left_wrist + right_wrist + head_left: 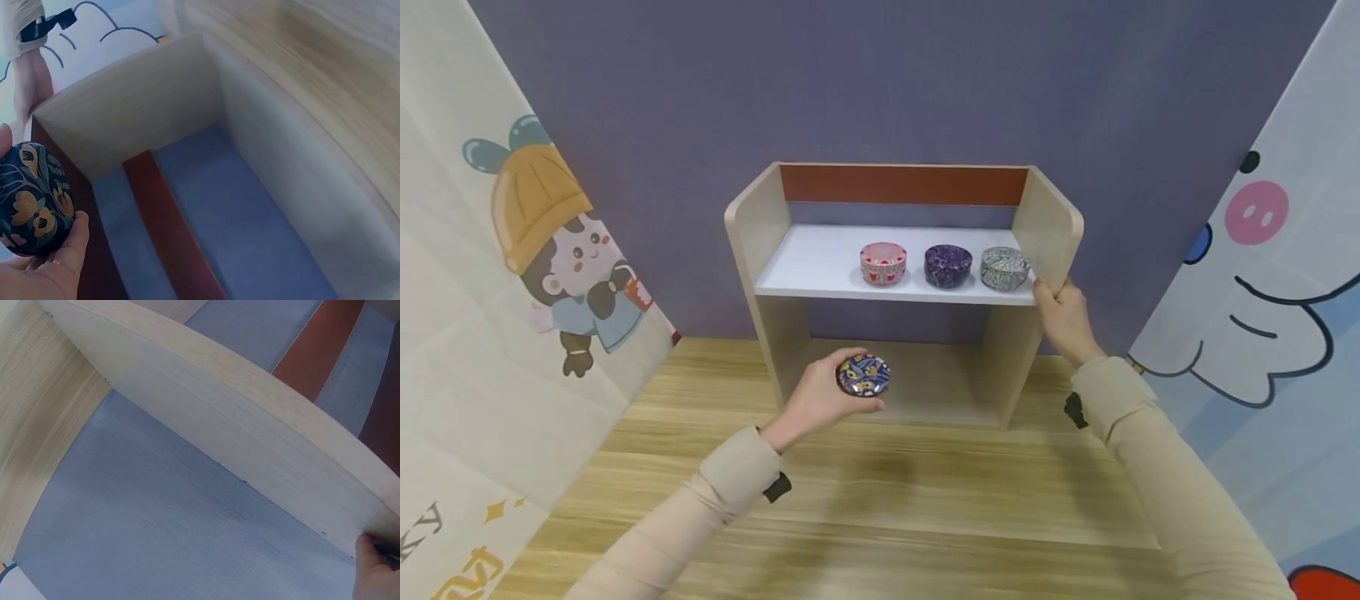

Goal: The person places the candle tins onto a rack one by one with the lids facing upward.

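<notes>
My left hand (822, 395) holds a round tin (862, 376) with a dark blue lid and yellow flower print, in front of the small shelf's lower compartment. Up close in the left wrist view, the blue flowered tin (36, 203) sits between thumb and fingers. With my right hand (1066, 320) I grip the front edge of the shelf's right side panel (1051, 229), level with the white board (820, 258). On that board stand a pink-and-red tin (883, 264), a purple tin (947, 267) and a grey-white patterned tin (1004, 269), side by side.
The wooden shelf stands on a wood-grain table (925, 517) against a blue-grey backdrop (910, 83). A reddish-brown strip (902, 185) crosses its upper back. Cartoon-printed cloths hang at the left (445, 292) and right (1300, 333).
</notes>
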Motion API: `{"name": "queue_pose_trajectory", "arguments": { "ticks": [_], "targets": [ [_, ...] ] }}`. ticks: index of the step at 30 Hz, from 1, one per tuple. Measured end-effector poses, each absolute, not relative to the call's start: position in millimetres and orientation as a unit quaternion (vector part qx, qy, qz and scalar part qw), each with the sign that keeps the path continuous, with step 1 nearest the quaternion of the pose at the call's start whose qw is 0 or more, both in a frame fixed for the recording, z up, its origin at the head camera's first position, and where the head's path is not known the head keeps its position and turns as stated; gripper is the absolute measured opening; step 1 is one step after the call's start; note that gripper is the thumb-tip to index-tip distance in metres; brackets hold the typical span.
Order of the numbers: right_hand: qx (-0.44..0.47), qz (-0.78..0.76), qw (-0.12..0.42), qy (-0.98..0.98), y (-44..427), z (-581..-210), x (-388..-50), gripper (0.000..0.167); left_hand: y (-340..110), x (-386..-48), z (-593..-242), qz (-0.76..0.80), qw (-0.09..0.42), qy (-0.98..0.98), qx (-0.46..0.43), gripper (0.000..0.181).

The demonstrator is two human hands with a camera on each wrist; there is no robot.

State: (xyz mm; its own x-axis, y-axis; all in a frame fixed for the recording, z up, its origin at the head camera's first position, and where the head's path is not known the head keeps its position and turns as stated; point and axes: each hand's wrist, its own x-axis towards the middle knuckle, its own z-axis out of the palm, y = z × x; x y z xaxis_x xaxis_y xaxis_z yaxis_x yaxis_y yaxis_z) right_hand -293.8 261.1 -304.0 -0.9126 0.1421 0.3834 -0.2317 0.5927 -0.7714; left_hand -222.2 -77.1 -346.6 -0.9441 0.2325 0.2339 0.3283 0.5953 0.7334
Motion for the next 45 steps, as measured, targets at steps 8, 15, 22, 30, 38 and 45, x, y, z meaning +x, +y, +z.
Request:
{"name": "queue_pose_trajectory", "arguments": {
  "ticks": [8, 15, 22, 30, 38, 45],
  "targets": [
    [0.02, 0.445, 0.209, -0.871, 262, -303, -293, 0.048, -88, -225, -327, -0.424, 0.056, -0.892, -0.148, 0.082],
    [0.02, 0.446, 0.21, -0.87, 261, -303, -293, 0.046, -94, -225, -312, -0.445, 0.048, -0.884, -0.137, 0.081],
    [0.022, 0.442, 0.207, -0.873, 262, -304, -293, 0.046, -98, -231, -297, -0.436, 0.056, -0.888, -0.138, 0.081],
    [0.023, 0.438, 0.21, -0.874, 261, -303, -294, 0.045, -103, -235, -282, -0.437, 0.053, -0.889, -0.126, 0.083],
    [0.027, 0.442, 0.21, -0.872, 258, -301, -293, 0.048, -113, -240, -264, -0.43, 0.07, -0.893, -0.117, 0.083],
    [0.018, 0.438, 0.221, -0.871, 260, -301, -295, 0.035, -117, -253, -249, -0.441, 0.09, -0.885, -0.115, 0.081]
  ]
}}
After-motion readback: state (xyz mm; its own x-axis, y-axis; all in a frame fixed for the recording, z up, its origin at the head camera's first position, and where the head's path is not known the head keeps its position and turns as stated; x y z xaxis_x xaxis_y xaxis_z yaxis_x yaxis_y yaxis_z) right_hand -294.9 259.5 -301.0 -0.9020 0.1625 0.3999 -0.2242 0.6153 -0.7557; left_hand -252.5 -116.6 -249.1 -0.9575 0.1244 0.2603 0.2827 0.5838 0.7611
